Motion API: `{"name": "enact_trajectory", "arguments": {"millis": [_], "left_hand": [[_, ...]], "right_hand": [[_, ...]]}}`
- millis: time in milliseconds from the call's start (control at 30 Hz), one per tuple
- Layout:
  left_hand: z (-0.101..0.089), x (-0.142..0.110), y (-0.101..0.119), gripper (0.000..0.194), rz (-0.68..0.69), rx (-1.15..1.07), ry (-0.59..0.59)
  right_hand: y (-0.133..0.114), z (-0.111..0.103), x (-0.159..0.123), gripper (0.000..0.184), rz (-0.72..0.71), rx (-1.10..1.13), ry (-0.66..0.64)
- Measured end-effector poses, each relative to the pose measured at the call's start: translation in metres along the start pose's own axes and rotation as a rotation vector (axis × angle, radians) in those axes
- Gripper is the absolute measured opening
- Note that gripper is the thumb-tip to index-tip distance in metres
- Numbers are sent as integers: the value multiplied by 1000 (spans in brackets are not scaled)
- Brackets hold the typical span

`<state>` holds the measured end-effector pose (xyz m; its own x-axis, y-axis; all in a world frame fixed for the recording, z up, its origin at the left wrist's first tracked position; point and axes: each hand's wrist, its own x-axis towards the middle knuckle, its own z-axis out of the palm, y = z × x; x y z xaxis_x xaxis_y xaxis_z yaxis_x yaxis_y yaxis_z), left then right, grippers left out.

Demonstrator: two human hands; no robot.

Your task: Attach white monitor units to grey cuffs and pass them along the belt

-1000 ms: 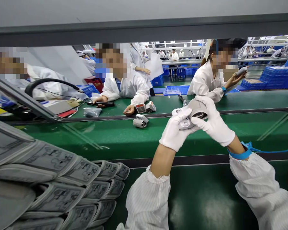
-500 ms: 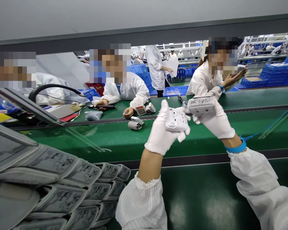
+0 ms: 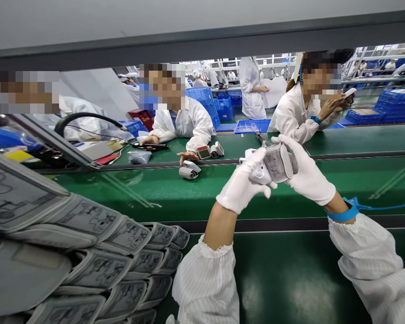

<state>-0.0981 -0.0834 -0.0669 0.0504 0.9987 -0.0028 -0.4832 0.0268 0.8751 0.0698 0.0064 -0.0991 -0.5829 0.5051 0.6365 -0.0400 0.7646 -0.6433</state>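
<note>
My gloved left hand (image 3: 241,188) is closed around the white body of a wrist blood pressure monitor (image 3: 260,173). In my gloved right hand (image 3: 307,173) is a grey rolled wrist cuff (image 3: 276,163) with printed line drawings, gripped along its right side. The cuff and the monitor body meet above the green conveyor belt, the cuff overlapping the body's right part. Whether the two are joined cannot be made out. A blue strap (image 3: 344,211) circles my right wrist.
Stacked grey cuffs (image 3: 97,267) fill the lower left. A monitor with its cuff (image 3: 189,170) lies on the belt (image 3: 155,191); another monitor (image 3: 203,152) stands behind it, beside a co-worker's hand (image 3: 188,156). A blue cord (image 3: 388,207) runs right from my wrist. A grey panel (image 3: 202,27) hangs overhead.
My hands have come together, bringing the cuff against the monitor body. The cuff has turned so its printed face is more upright. The camera view has shifted slightly.
</note>
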Motion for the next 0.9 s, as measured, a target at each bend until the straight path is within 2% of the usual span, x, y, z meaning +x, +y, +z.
{"name": "enact_trajectory", "arguments": {"millis": [67,133,233,333,400,500,567,667,733,800,867,900], "left_hand": [[-1,2,-4,35,26,31,26],[0,4,-9,35,79,69,66],[3,4,-12,44,245,246,161],[4,1,-11,43,396,438,208],[2,0,-10,42,436,508,186],[0,0,-9,45,447,562,190],[0,0,-9,46,465,626,192],[2,-2,-8,46,571,826,140],[3,-4,-8,47,670,949,80],[3,-4,-9,46,735,983,39],[3,-3,-10,44,703,888,58],[4,-2,-10,46,646,791,83]], "right_hand": [[-2,-4,-2,78,-34,-112,-69],[-5,-8,-3,81,8,-142,-116],[-10,-13,-4,91,197,-7,-225],[-17,-15,-6,97,418,239,-340],[-21,-14,-7,103,512,341,-363],[-24,-13,-7,112,616,358,-295],[-22,-15,-6,113,640,417,-311],[-18,-20,-5,103,521,664,-438],[-19,-20,-5,89,473,709,-394],[-25,-17,-5,71,501,603,-272],[-30,-12,-4,56,516,472,-154],[-32,-9,-3,50,495,441,-91]]}}
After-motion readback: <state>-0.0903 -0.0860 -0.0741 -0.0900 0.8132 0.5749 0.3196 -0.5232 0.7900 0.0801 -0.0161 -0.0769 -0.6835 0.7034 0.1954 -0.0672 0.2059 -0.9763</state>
